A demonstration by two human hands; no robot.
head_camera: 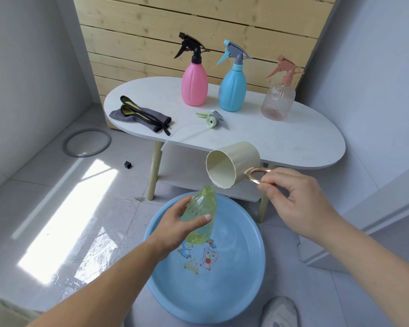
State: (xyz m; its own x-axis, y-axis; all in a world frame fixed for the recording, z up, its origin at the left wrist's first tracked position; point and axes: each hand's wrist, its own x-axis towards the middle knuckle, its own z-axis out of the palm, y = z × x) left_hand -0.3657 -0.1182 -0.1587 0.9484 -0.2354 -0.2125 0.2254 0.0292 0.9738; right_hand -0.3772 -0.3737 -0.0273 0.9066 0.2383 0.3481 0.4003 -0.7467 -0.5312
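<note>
Pouring: right hand (295, 199) pinches cup (234, 161) handle, lip just above bottle (202, 201) mouth; left hand (176, 224) grips bottle, neck tilted toward cup.

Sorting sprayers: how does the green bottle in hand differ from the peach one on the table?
The green bottle is tilted in the left hand; the peach bottle stands upright on the table. The green bottle's neck is bare; the peach bottle wears a spray head. Both are see-through.
</note>
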